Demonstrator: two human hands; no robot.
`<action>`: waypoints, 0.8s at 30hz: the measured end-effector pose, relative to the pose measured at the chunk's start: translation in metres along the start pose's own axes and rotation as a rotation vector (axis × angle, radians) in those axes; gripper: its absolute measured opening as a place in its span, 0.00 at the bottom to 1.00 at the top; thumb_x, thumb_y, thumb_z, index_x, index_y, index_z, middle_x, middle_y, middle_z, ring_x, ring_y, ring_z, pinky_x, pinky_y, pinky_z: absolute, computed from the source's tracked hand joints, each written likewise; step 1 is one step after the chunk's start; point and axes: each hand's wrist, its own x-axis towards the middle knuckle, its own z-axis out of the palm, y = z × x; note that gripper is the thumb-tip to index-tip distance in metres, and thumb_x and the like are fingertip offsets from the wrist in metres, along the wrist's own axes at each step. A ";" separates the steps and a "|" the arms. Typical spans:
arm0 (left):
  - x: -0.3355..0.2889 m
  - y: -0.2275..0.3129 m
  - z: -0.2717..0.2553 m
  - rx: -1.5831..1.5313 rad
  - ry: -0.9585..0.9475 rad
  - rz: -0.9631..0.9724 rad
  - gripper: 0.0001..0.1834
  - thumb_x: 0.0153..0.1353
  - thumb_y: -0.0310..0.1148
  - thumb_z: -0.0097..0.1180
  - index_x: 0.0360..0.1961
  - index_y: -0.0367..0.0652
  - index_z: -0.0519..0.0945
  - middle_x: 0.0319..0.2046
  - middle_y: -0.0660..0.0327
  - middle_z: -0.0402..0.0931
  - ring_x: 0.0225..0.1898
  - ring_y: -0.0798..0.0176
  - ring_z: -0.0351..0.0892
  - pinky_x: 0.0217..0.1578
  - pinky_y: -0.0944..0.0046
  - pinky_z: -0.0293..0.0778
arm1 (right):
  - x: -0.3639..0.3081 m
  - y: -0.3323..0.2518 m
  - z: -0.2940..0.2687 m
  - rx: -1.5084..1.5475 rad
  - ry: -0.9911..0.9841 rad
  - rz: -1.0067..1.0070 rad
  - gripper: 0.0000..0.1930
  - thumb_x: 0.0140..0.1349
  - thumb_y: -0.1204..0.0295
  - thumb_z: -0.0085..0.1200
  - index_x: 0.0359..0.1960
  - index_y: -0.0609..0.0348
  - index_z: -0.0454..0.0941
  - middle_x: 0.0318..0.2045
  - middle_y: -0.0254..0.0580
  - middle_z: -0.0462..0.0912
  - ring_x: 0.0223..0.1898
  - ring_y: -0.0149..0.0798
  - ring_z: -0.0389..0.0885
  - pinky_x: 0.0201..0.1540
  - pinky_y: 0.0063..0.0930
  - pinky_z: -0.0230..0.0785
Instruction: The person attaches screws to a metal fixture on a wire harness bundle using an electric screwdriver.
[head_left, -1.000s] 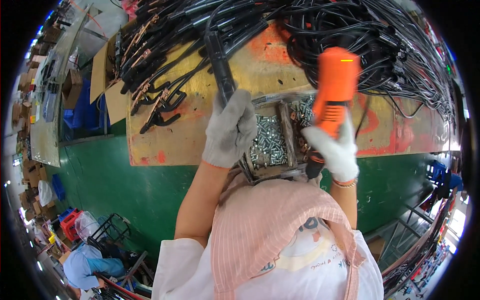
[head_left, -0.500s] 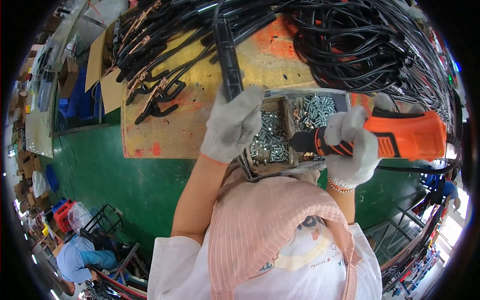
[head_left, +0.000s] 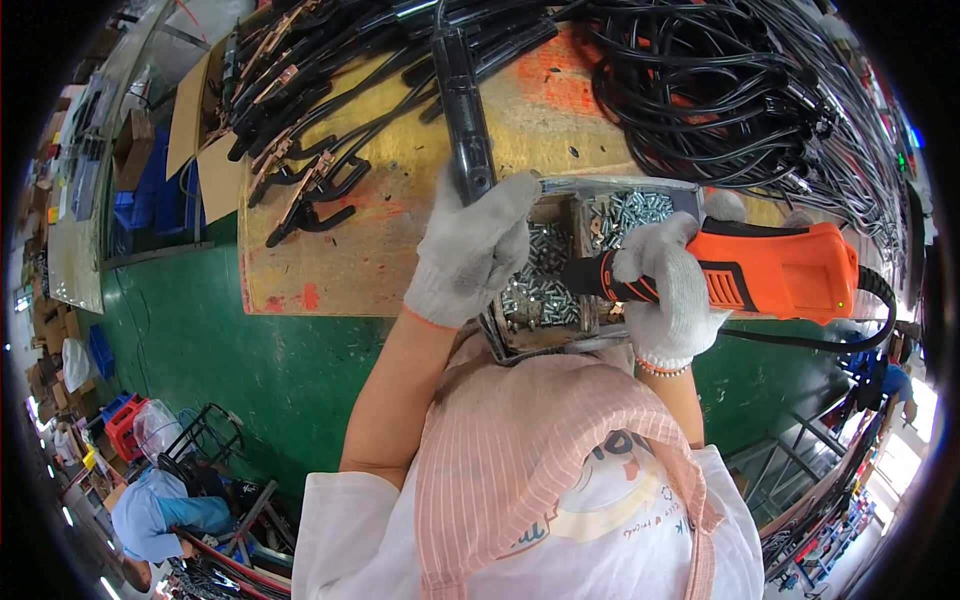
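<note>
My left hand (head_left: 470, 245), in a grey-white work glove, is closed around the lower end of a black handle (head_left: 462, 120) with a cable leading off its far end. In my gloved right hand (head_left: 672, 290) is an orange and black electric screwdriver (head_left: 780, 270), its dark nose pointing left over the screw tray. The divided tray (head_left: 612, 342) sits at the table's near edge between my hands. Small silver screws (head_left: 540, 280) fill its left compartment, and more screws (head_left: 630, 215) lie in the far right one. The screwdriver's tip stays apart from the black handle.
Black clamp handles with copper-coloured jaws (head_left: 310, 190) pile up at the table's far left. Coiled black cables (head_left: 700, 90) cover the far right. A power cord (head_left: 880, 295) trails from the screwdriver. A cardboard box (head_left: 215, 165) stands left of the table. Another person (head_left: 160, 515) bends down at lower left.
My right hand has moved left with the screwdriver, bringing its nose nearer my left hand. The black handle has shifted slightly to the right and turned, showing a hole near its lower end.
</note>
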 end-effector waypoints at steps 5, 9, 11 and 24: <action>0.001 -0.003 -0.002 -0.004 -0.005 0.020 0.22 0.63 0.26 0.55 0.57 0.49 0.65 0.18 0.68 0.65 0.11 0.73 0.60 0.11 0.72 0.58 | 0.002 0.006 -0.005 0.122 -0.055 0.049 0.08 0.62 0.82 0.47 0.41 0.61 0.65 0.24 0.47 0.77 0.24 0.39 0.78 0.30 0.32 0.74; 0.001 -0.003 -0.004 -0.018 -0.069 0.046 0.22 0.63 0.27 0.55 0.57 0.49 0.64 0.18 0.68 0.65 0.12 0.74 0.61 0.11 0.72 0.58 | 0.003 -0.002 0.000 0.171 0.001 0.026 0.08 0.62 0.82 0.47 0.41 0.61 0.66 0.25 0.48 0.77 0.24 0.40 0.78 0.29 0.31 0.73; 0.000 -0.002 0.000 0.017 -0.037 0.034 0.22 0.63 0.27 0.56 0.56 0.49 0.63 0.18 0.68 0.65 0.12 0.74 0.61 0.11 0.72 0.58 | 0.005 -0.004 -0.001 0.280 0.052 0.019 0.08 0.60 0.83 0.49 0.40 0.61 0.66 0.25 0.47 0.77 0.24 0.39 0.78 0.29 0.30 0.73; -0.001 -0.002 0.010 0.106 0.088 0.016 0.23 0.61 0.29 0.59 0.54 0.46 0.62 0.18 0.67 0.66 0.11 0.73 0.62 0.09 0.72 0.57 | 0.004 -0.011 -0.002 0.126 0.137 0.012 0.18 0.61 0.75 0.45 0.54 0.59 0.63 0.22 0.31 0.59 0.21 0.30 0.57 0.23 0.22 0.52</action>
